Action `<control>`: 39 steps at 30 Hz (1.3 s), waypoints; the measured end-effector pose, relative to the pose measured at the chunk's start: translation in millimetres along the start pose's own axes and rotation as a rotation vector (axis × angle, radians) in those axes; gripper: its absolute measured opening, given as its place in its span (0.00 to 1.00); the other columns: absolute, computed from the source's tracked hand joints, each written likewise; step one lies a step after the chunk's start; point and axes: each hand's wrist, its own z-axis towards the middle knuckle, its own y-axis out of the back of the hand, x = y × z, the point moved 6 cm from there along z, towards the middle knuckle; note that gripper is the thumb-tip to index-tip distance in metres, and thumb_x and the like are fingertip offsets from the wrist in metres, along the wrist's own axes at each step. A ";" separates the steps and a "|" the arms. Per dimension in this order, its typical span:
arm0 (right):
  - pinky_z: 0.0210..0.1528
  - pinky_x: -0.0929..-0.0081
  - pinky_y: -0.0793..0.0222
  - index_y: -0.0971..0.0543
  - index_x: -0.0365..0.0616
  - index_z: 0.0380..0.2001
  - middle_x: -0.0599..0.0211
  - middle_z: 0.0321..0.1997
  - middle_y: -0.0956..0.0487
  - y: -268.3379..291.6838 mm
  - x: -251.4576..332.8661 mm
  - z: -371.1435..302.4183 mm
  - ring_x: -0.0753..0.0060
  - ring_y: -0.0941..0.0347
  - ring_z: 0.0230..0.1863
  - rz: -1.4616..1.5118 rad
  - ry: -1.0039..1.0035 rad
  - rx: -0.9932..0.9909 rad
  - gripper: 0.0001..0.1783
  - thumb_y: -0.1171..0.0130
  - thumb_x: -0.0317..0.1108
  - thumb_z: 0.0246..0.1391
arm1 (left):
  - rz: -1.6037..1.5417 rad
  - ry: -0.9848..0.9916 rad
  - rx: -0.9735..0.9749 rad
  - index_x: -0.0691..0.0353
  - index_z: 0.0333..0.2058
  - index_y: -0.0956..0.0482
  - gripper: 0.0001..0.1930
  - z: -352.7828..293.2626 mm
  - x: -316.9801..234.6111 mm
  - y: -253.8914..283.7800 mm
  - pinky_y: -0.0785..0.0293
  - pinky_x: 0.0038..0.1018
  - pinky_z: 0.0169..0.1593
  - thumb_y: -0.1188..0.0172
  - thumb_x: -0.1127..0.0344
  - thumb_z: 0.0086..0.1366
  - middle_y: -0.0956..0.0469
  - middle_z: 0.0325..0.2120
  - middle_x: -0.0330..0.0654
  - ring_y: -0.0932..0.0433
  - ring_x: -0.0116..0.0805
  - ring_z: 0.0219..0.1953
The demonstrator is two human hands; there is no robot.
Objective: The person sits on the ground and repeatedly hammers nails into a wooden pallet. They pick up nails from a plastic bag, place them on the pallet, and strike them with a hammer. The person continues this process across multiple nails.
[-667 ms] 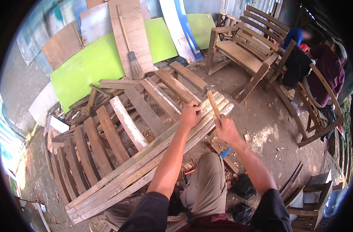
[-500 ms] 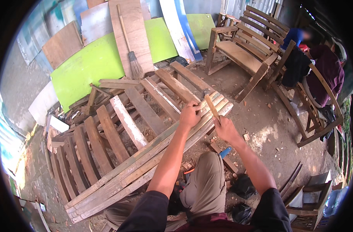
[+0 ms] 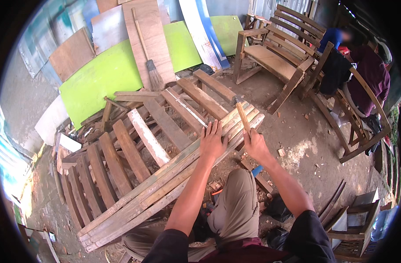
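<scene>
My right hand (image 3: 256, 145) grips a hammer (image 3: 242, 115) by its pale wooden handle; the dark head is at the far end of the long boards. My left hand (image 3: 213, 143) lies on the long boards (image 3: 165, 177) with its fingers stretched out and nothing held in them. These worn boards lie side by side, slanting from the lower left up to the right. Beyond them spreads a slatted wooden piece with spaced slats (image 3: 131, 151), one slat coated in flaking white paint (image 3: 148, 138). Part of the boards is hidden under my left hand and forearm.
A broom (image 3: 154, 76) leans by a bright green panel (image 3: 99, 74) at the wall. A wooden bench (image 3: 270, 57) stands at the far right, near people (image 3: 371, 79). Wood scraps lie on the dirt floor. A blue-handled tool (image 3: 256, 171) is beside my knee.
My left hand has slid back toward me along the boards, and its bent fingers have flattened out. The hammer stays in my right hand, its head near the board ends.
</scene>
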 end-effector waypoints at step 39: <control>0.34 0.43 0.28 0.29 0.26 0.39 0.33 0.24 0.23 5.7 0.6 1.7 0.29 0.22 0.32 0.089 -0.051 0.043 0.23 0.52 0.44 0.71 | 0.005 0.001 0.077 0.63 0.71 0.41 0.37 3.6 -1.7 2.2 0.54 0.47 0.76 0.50 0.45 0.72 0.41 0.72 0.47 0.44 0.46 0.74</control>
